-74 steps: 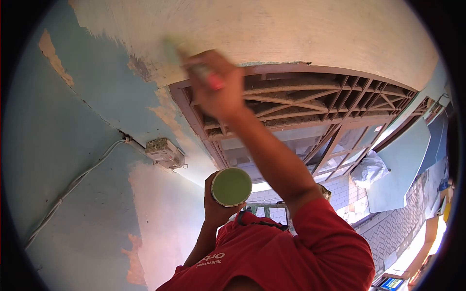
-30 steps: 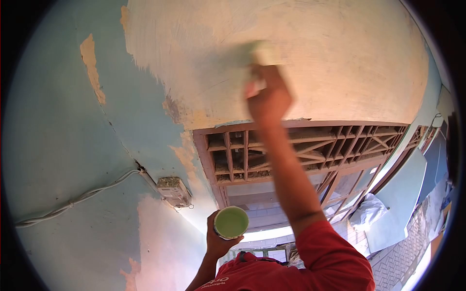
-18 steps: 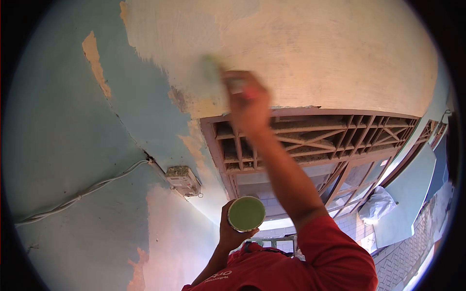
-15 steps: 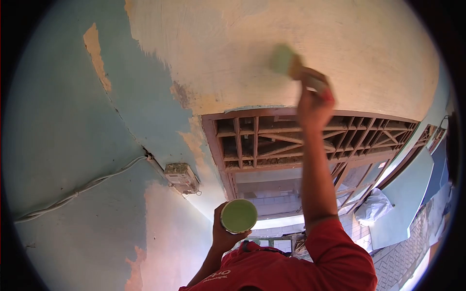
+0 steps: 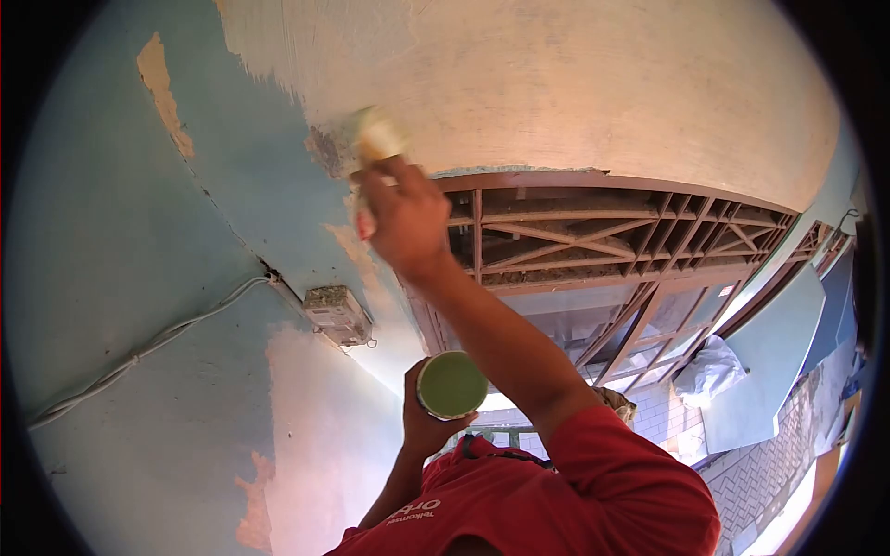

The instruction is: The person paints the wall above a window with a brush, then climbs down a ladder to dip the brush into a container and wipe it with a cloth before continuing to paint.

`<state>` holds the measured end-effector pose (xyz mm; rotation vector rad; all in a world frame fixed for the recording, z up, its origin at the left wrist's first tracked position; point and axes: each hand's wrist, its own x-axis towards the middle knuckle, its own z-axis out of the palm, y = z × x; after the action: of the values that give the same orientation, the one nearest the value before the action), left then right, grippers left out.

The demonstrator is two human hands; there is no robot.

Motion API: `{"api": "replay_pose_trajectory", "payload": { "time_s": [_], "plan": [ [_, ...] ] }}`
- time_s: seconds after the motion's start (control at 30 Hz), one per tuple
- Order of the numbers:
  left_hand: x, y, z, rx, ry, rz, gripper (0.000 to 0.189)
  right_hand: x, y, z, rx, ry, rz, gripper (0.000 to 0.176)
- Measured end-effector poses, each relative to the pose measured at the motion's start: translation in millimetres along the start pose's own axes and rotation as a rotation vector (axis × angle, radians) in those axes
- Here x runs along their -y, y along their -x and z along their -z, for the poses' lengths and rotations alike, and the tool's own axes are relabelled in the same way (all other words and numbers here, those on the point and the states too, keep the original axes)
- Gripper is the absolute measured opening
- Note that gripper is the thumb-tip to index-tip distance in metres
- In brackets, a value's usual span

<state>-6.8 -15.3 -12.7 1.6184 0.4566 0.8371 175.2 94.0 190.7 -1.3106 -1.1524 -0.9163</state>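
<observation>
By patchy plaster (image 5: 565, 97) above brown latticework (image 5: 567, 242), right fingers (image 5: 378, 190) grip a brush (image 5: 379, 139), left fingers (image 5: 413, 378) a tub (image 5: 452, 385).

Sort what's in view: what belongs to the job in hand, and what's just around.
Belongs to the job:
- brush, blurred, in the right hand
- cup of green liquid, in the left hand
- cream wall area behind the brush

Apparently just around:
- crumpled whitish bundle
- pale blue panel
- wall-mounted box
- cables
</observation>
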Motion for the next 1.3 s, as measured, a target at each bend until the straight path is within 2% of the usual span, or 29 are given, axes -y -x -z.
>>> {"api": "replay_pose_trajectory", "payload": {
  "time_s": [0.07, 0.13, 0.17, 0.3, 0.33, 0.37, 0.47, 0.57, 0.6, 0.67, 0.73, 0.8, 0.83, 0.9, 1.0, 1.13, 1.23, 1.3],
  "plan": [
    [-11, 3, -9, 0.018, 0.007, 0.01, 0.109, 16, 2, -16, 0.021, -0.072, 0.022, 0.027],
    [-15, 7, -11, 0.037, -0.041, -0.007, 0.11, 25, 3, -17, 0.171, -0.3, -0.079, 0.028],
    [-12, 7, -10, 0.037, -0.04, -0.009, 0.11, 21, 2, -12, 0.171, -0.299, -0.077, 0.028],
    [-8, 15, 0, 0.05, 0.044, 0.034, 0.11, -48, 2, 42, -0.02, -0.274, 0.098, 0.025],
    [-8, 15, 5, 0.043, 0.046, 0.038, 0.11, -72, 6, 59, -0.113, -0.295, 0.012, 0.023],
    [-5, 16, 11, 0.04, 0.059, 0.039, 0.11, -98, 17, 78, -0.141, -0.355, -0.205, 0.019],
    [9, 17, 26, -0.037, 0.006, -0.016, 0.109, -114, 7, 141, -0.401, -0.044, -0.237, 0.017],
    [11, 11, 34, -0.044, 0.008, 0.006, 0.117, -116, 6, 175, -0.453, 0.031, -0.216, 0.015],
    [10, 9, 34, -0.039, 0.006, 0.016, 0.116, -112, 5, 179, -0.438, 0.033, -0.212, 0.015],
    [8, 3, 31, -0.029, 0.005, 0.01, 0.116, -101, 0, 180, -0.197, 0.137, 0.277, 0.025],
    [5, -2, 25, -0.005, 0.028, 0.024, 0.116, -89, 1, 170, 0.069, 0.026, 0.401, 0.024],
    [4, -6, 17, 0.003, 0.039, 0.016, 0.116, -83, 4, 149, 0.236, 0.005, 0.506, 0.025],
    [4, -7, 14, 0.011, 0.048, 0.005, 0.116, -80, 2, 142, 0.235, 0.006, 0.504, 0.025],
    [-1, -7, 7, 0.028, 0.055, -0.001, 0.116, -78, -5, 134, 0.42, 0.004, 0.638, 0.029],
    [-2, -5, 4, 0.042, 0.06, -0.003, 0.116, -112, -6, 128, 0.419, 0.118, 0.669, 0.033],
    [-2, 1, 10, 0.027, 0.017, -0.027, 0.111, -139, -19, 180, 0.482, 0.203, 0.511, 0.032],
    [1, 5, 16, 0.008, 0.053, 0.007, 0.111, -134, -24, 208, 0.476, 0.281, 0.466, 0.029],
    [10, 4, 18, 0.001, 0.021, 0.013, 0.117, -124, -23, 204, 0.457, 0.261, 0.486, 0.024]
  ]
}}
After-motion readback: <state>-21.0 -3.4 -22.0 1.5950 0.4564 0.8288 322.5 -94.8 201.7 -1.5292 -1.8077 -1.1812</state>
